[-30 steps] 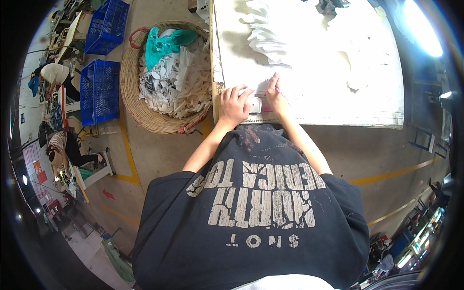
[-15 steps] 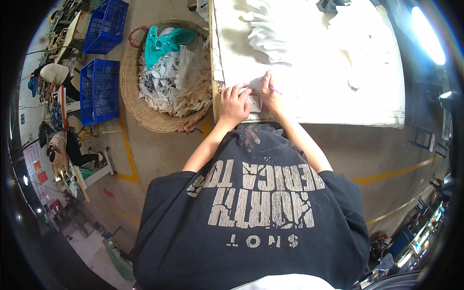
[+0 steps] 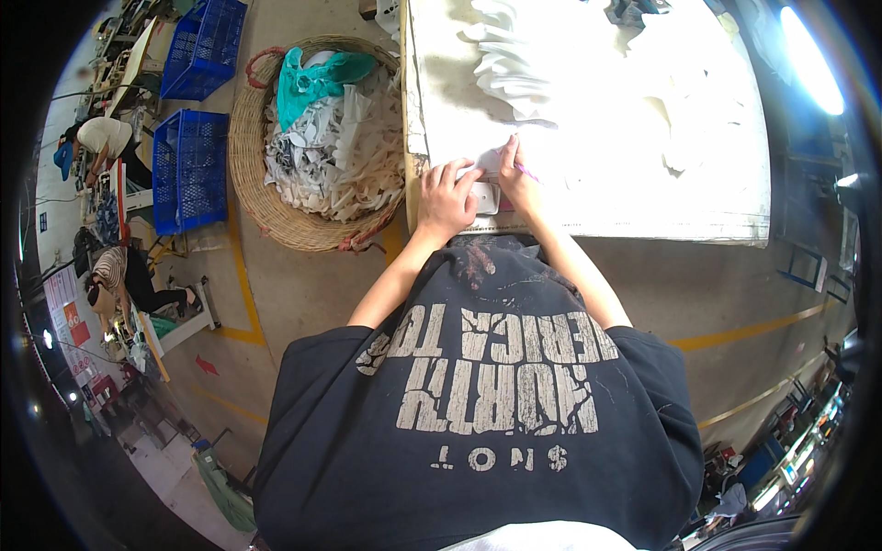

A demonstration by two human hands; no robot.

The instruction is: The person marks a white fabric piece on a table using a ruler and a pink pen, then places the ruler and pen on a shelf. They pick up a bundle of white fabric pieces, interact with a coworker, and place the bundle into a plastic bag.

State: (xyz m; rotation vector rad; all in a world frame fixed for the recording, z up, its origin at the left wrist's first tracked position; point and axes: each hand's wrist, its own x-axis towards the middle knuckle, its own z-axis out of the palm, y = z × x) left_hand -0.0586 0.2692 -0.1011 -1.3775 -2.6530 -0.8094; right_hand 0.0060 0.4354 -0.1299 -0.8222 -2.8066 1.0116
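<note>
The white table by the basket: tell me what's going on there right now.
A person in a dark printed T-shirt leans over the white table. The left hand presses flat on a small white piece near the table's front edge. The right hand holds a thin pink marker against it, as if tracing or marking. More white cut pieces are stacked farther back. A wicker basket of fabric scraps stands on the floor to the left, beside blue crates.

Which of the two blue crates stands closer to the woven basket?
The lower blue crate, directly left of the woven basket; the other blue crate sits farther up.
</note>
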